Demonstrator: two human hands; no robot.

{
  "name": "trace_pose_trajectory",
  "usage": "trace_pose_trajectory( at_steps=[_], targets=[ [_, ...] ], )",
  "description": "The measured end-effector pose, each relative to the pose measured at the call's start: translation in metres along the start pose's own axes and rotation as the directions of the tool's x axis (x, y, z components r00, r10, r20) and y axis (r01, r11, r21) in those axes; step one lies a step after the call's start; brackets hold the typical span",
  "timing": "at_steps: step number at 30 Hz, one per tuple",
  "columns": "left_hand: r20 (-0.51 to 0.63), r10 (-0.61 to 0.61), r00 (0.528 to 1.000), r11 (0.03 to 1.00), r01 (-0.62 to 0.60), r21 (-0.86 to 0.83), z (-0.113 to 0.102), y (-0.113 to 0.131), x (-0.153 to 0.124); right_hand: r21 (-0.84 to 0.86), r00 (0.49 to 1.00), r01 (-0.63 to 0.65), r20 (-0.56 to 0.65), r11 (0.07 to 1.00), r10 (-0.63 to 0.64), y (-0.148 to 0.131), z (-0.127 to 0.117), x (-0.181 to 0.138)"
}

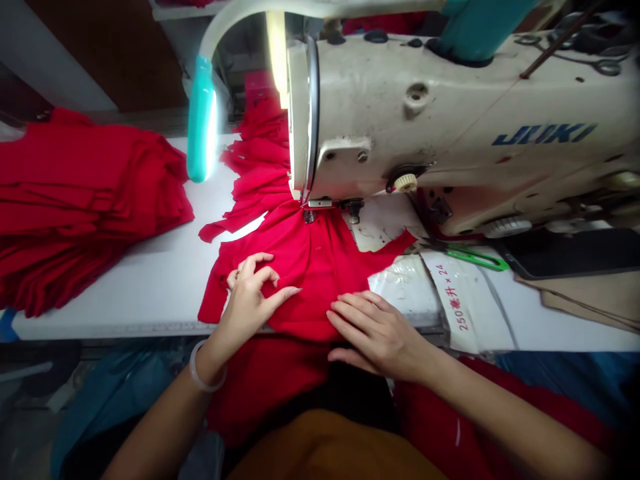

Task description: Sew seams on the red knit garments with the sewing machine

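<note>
A piece of red fabric [310,267] lies gathered under the presser foot [310,215] of a sewing machine [370,113] and spreads toward the table's front edge. My left hand [253,293] rests on its left part, fingers bent and the thumb apart from the index finger. On the near right edge of the cloth lies my right hand [370,327], its fingers stretched out and its thumb below them, off the table edge. Part of the fabric hangs down over the front edge. The needle point cannot be made out.
To the left stands a thick stack of red cloth pieces [90,207] on the white table [150,293]. A lit lamp [201,127] hangs beside the machine head. At right are a green-handled cutter [475,257], a dark phone-like slab [570,250] and a printed plastic sheet [470,307].
</note>
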State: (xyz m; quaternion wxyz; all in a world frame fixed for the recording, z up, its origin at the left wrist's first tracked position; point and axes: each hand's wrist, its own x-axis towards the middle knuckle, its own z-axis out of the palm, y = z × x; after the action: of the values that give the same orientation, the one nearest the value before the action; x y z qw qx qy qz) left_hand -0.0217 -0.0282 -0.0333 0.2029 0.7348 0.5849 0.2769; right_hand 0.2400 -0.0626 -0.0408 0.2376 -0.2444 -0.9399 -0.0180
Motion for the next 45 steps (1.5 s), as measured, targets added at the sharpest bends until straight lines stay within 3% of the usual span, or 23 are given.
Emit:
trace_pose_trajectory(
  at_steps=[2, 4, 6, 8, 10, 14, 17, 19, 22, 28, 39, 42, 45],
  targets=[
    [-0.106, 0.097, 0.990, 0.994, -0.103, -0.046, -0.001, 0.003, 0.001, 0.007, 0.999, 0.014, -0.031, 1.000, -0.013, -0.002, 0.007, 0.000],
    [-0.157, 0.270, 0.950, 0.962, -0.274, -0.006, 0.002, 0.009, -0.003, 0.019, 0.999, 0.013, -0.032, 1.000, -0.013, -0.007, 0.015, 0.000],
    [-0.085, 0.437, 0.895, 0.899, -0.432, 0.071, 0.010, 0.014, -0.009, 0.007, 0.999, -0.003, -0.041, 1.000, 0.004, -0.012, 0.020, -0.001],
    [0.024, 0.517, 0.856, 0.849, -0.516, 0.111, 0.018, 0.015, -0.016, -0.013, 0.997, -0.019, -0.070, 1.000, 0.018, -0.017, 0.023, -0.003],
    [0.060, 0.515, 0.855, 0.845, -0.518, 0.132, 0.025, 0.013, -0.020, -0.042, 0.994, -0.059, -0.096, 0.997, 0.054, -0.021, 0.024, -0.007],
    [0.011, 0.497, 0.868, 0.854, -0.491, 0.173, 0.028, 0.009, -0.019, -0.097, 0.982, -0.168, -0.099, 0.981, 0.158, -0.031, 0.028, -0.015],
    [-0.035, 0.581, 0.813, 0.799, -0.562, 0.213, 0.028, 0.012, -0.020, -0.094, 0.967, -0.236, -0.120, 0.967, 0.224, -0.041, 0.035, -0.020],
    [-0.012, 0.610, 0.792, 0.778, -0.596, 0.198, 0.029, 0.014, -0.023, -0.091, 0.956, -0.278, -0.125, 0.956, 0.266, -0.048, 0.040, -0.022],
    [0.056, 0.581, 0.812, 0.793, -0.580, 0.186, 0.030, 0.016, -0.028, -0.097, 0.944, -0.320, -0.116, 0.942, 0.309, -0.055, 0.044, -0.024],
    [0.014, 0.579, 0.815, 0.802, -0.572, 0.171, 0.026, 0.021, -0.032, -0.097, 0.936, -0.341, -0.131, 0.935, 0.327, -0.061, 0.049, -0.026],
    [0.057, 0.599, 0.799, 0.786, -0.600, 0.152, 0.028, 0.020, -0.031, -0.075, 0.934, -0.342, -0.141, 0.937, 0.329, -0.064, 0.051, -0.028],
    [0.068, 0.589, 0.805, 0.786, -0.590, 0.185, 0.026, 0.020, -0.029, 0.029, 0.942, -0.309, -0.126, 0.951, 0.310, -0.053, 0.035, -0.019],
    [0.167, 0.579, 0.798, 0.770, -0.603, 0.208, 0.023, 0.019, -0.027, 0.247, 0.931, -0.294, -0.145, 0.923, 0.336, -0.016, 0.019, 0.004]
  ],
)
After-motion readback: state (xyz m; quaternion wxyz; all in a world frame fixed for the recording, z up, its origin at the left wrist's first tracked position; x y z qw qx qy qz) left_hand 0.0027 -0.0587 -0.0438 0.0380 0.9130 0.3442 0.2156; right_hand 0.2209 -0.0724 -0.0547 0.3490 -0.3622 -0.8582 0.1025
